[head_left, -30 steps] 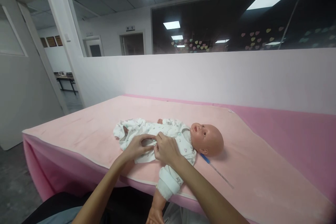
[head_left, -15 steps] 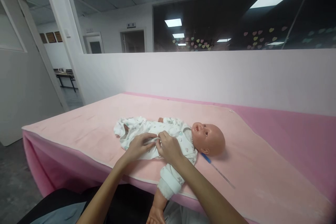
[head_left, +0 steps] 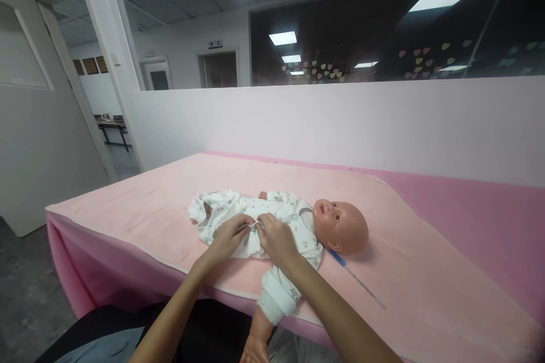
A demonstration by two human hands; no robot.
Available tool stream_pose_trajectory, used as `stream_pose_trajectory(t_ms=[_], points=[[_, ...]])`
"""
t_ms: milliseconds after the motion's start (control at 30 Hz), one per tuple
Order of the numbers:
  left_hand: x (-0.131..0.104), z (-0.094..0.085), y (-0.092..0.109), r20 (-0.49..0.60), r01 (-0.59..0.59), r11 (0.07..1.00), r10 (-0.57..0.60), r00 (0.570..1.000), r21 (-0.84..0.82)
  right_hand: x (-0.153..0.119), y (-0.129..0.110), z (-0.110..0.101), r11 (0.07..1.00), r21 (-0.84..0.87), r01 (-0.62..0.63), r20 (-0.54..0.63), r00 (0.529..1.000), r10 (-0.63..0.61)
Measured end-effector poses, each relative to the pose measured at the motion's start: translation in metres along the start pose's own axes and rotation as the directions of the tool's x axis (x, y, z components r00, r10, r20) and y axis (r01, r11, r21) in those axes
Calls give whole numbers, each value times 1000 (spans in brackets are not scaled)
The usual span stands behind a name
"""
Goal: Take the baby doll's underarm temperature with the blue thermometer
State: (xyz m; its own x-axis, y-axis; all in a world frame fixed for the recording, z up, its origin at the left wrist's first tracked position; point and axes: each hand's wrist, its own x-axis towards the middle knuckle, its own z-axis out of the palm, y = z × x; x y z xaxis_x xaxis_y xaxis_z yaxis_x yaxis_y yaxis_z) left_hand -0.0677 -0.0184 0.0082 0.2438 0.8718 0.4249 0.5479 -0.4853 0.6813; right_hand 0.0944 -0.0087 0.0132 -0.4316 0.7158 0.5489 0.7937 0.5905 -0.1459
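A baby doll (head_left: 343, 227) lies on its back, its bald head to the right and its legs to the left. It wears a white printed romper (head_left: 306, 229). Over the doll's belly, my left hand (head_left: 231, 233) pinches an edge of the romper's front between thumb and fingers. Close beside it, my right hand (head_left: 275, 236) pinches the same edge, with a short strip of cloth showing between the two hands. What lies beneath my fingertips is hidden. One doll arm (head_left: 258, 334), its sleeve cuff rolled up, hangs over the front edge.
A thin rod with a blue handle (head_left: 338, 257) lies by the doll's head. Under everything is a peach pad (head_left: 426, 272) on a pink-covered table (head_left: 468, 204). A white wall (head_left: 340, 125) with windows stands behind; an open door (head_left: 42, 125) is at left.
My fingers have shifted slightly along the romper's edge, and the left hand is a little more closed. The whole view has moved slightly; the doll lies as before.
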Motion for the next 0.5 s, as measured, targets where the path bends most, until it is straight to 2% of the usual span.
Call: stream_pose_trajectory(t_ms=[100, 200, 367, 433, 500], points=[[0, 0, 3, -18, 31, 995, -33, 999, -97, 0, 0, 0, 999, 29, -36, -20, 999, 37], [2, 3, 3, -104, 5, 992, -18, 994, -126, 0, 2, 1, 997, 47, -62, -50, 997, 64], [3, 7, 2, -125, -60, 974, 88, 988, 217, 2, -2, -6, 991, 112, -76, -101, 991, 87], [-6, 8, 12, -169, -42, 956, 95, 981, 290, -6, -5, -17, 979, 191, -74, -146, 984, 103], [-26, 11, 30, -260, -11, 952, 94, 961, 305, -27, -6, -32, 957, 280, -80, -228, 963, 147]])
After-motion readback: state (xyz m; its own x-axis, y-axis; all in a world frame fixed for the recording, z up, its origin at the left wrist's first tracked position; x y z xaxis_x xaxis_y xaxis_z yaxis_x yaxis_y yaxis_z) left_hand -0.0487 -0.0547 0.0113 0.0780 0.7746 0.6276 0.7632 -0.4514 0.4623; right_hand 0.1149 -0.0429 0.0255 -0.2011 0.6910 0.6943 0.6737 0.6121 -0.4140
